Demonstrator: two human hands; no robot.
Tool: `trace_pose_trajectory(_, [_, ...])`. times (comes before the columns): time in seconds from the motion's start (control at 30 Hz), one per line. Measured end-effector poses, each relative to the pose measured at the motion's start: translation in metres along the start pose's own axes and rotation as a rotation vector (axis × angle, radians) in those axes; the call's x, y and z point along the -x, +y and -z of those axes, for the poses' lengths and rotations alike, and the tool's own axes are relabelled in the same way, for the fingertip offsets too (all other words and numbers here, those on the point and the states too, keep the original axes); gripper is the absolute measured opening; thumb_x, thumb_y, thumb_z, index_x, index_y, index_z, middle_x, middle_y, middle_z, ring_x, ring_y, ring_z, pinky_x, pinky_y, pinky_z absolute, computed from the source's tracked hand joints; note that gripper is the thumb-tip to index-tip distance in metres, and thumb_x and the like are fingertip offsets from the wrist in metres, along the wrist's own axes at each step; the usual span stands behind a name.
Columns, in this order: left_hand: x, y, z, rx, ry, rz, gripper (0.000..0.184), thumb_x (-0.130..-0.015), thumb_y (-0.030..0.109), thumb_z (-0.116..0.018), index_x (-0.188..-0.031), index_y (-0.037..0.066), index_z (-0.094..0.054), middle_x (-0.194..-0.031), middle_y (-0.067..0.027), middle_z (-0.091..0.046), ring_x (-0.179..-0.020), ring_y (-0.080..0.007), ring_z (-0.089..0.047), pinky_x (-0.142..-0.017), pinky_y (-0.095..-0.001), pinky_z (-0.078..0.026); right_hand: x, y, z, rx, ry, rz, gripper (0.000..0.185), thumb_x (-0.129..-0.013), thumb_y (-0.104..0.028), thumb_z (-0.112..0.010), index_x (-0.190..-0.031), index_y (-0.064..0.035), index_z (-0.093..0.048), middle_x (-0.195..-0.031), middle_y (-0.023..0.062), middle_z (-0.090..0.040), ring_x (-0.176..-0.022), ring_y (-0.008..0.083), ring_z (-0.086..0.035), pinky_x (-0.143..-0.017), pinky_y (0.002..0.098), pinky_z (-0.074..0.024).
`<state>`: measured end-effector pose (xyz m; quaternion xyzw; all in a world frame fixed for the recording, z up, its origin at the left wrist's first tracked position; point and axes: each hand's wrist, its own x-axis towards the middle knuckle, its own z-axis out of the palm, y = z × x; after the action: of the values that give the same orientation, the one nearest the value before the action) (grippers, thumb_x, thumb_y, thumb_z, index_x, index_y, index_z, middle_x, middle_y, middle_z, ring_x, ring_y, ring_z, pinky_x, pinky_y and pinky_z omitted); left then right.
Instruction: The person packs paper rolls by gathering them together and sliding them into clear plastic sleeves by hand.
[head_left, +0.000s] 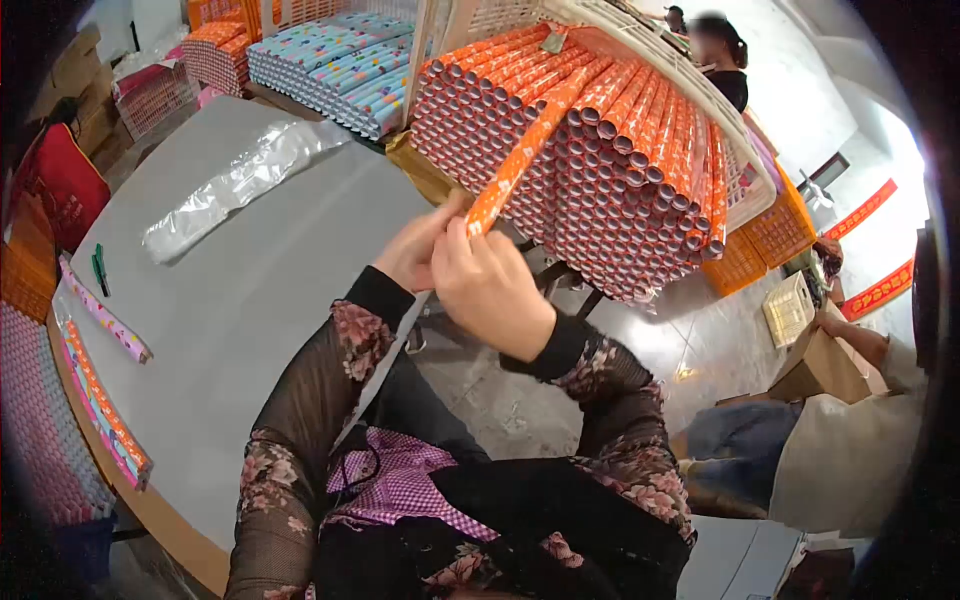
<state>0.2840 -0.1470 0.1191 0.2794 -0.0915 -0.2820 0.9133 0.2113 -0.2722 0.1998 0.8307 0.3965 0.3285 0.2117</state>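
My right hand is closed around the near end of an orange tube with a white pattern, like a roll of wrapping paper. The tube slants up and away, its far part over a big stack of similar orange tubes. Pressed against the right hand, my left hand has its fingers bent at the same tube end, which the hands cover. The stack lies with its round open ends facing me, in a white plastic crate.
On the grey table lie clear plastic bags, a green pen, a pink tube and several colourful tubes. Blue tubes are stacked behind. To the right, a person handles a cardboard box; another person is farther back.
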Motion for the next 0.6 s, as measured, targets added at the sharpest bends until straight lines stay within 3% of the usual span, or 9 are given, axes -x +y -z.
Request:
trace_pose_trajectory(0.2, [0.005, -0.012, -0.004, -0.169, 0.049, 0.084, 0.038, -0.103, 0.035, -0.044, -0.117, 0.002, -0.057, -0.091, -0.0066, -0.065, -0.077, -0.0136, -0.062, -0.070, -0.0281, -0.053, 0.038, -0.020, -0.021, -0.477, 0.188, -0.119, 0.036, -0.078, -0.011, -0.060, -0.109, 0.0065, -0.059, -0.113, 0.0155, -0.057, -0.074, 0.0231, -0.057, -0.068, 0.0328, -0.0468])
trace_pose_trajectory(0.27, [0.013, -0.014, -0.001, -0.358, 0.117, 0.060, 0.037, -0.102, 0.036, -0.046, -0.112, 0.002, -0.056, -0.089, -0.0061, -0.064, -0.073, -0.0130, -0.061, -0.066, -0.0277, -0.053, 0.054, -0.023, -0.018, -0.590, 0.118, -0.169, 0.033, -0.078, -0.007, -0.066, -0.109, 0.0037, -0.060, -0.114, 0.0162, -0.059, -0.083, 0.0272, -0.062, -0.074, 0.0347, -0.0503])
trace_pose_trajectory(0.33, [0.023, -0.021, -0.001, -0.463, 0.163, 0.031, 0.033, -0.101, 0.034, -0.047, -0.108, 0.002, -0.056, -0.085, -0.0057, -0.063, -0.070, -0.0128, -0.060, -0.063, -0.0272, -0.051, 0.068, -0.020, -0.032, -1.031, 0.296, -0.268, 0.031, -0.078, -0.002, -0.069, -0.108, 0.0007, -0.062, -0.112, 0.0175, -0.062, -0.091, 0.0283, -0.064, -0.081, 0.0346, -0.0523])
trace_pose_trajectory(0.37, [0.030, -0.027, -0.001, -0.560, 0.201, -0.001, 0.030, -0.100, 0.032, -0.048, -0.104, 0.003, -0.055, -0.081, -0.0052, -0.061, -0.067, -0.0125, -0.060, -0.060, -0.0266, -0.050, 0.070, -0.016, -0.041, -1.148, 0.414, -0.400, 0.031, -0.079, 0.003, -0.069, -0.109, -0.0010, -0.064, -0.107, 0.0180, -0.065, -0.096, 0.0263, -0.066, -0.083, 0.0339, -0.0529])
trace_pose_trajectory(0.4, [0.036, -0.033, -0.002, -0.654, 0.237, -0.032, 0.027, -0.099, 0.030, -0.049, -0.099, 0.003, -0.055, -0.076, -0.0048, -0.060, -0.064, -0.0122, -0.059, -0.057, -0.0261, -0.048, 0.077, -0.014, -0.040, -1.400, 0.274, -0.721, 0.030, -0.084, 0.004, -0.064, -0.114, 0.0007, -0.061, -0.111, 0.0143, -0.065, -0.096, 0.0211, -0.065, -0.082, 0.0331, -0.0523])
trace_pose_trajectory(0.47, [0.050, -0.047, -0.002, -0.822, 0.262, -0.017, 0.031, -0.101, 0.029, -0.045, -0.108, 0.001, -0.056, -0.080, -0.0044, -0.060, -0.069, -0.0115, -0.059, -0.059, -0.0272, -0.050, 0.076, 0.003, -0.073, -1.559, 0.250, -0.969, 0.034, -0.090, -0.002, -0.061, -0.123, 0.0016, -0.055, -0.114, 0.0113, -0.064, -0.098, 0.0169, -0.064, -0.080, 0.0306, -0.0522])
trace_pose_trajectory(0.53, [0.058, -0.067, -0.004, -1.153, 0.398, -0.212, 0.031, -0.100, 0.027, -0.047, -0.109, -0.001, -0.055, -0.079, -0.0044, -0.060, -0.066, -0.0126, -0.059, -0.057, -0.0308, -0.049, 0.065, 0.014, -0.113, -1.697, 0.317, -1.062, 0.035, -0.094, -0.011, -0.060, -0.125, 0.0016, -0.050, -0.112, 0.0094, -0.062, -0.092, 0.0153, -0.063, -0.076, 0.0287, -0.0524])
trace_pose_trajectory(0.57, [0.060, -0.081, 0.008, -1.227, 0.405, -0.284, 0.030, -0.099, 0.025, -0.049, -0.112, -0.003, -0.052, -0.080, -0.0127, -0.062, -0.067, -0.0253, -0.063, -0.060, -0.0386, -0.049, 0.057, 0.018, -0.127, -1.699, 0.318, -1.059, 0.035, -0.094, -0.011, -0.060, -0.125, 0.0016, -0.050, -0.112, 0.0094, -0.062, -0.092, 0.0153, -0.063, -0.076, 0.0287, -0.0524])
trace_pose_trajectory(0.6, [0.066, -0.088, 0.006, -1.228, 0.412, -0.289, 0.030, -0.099, 0.025, -0.049, -0.112, -0.003, -0.052, -0.080, -0.0127, -0.062, -0.067, -0.0253, -0.063, -0.060, -0.0386, -0.049, 0.046, 0.021, -0.136, -2.013, 0.384, -1.004, 0.034, -0.094, -0.014, -0.061, -0.122, 0.0002, -0.050, -0.108, 0.0088, -0.061, -0.089, 0.0154, -0.062, -0.072, 0.0288, -0.0529])
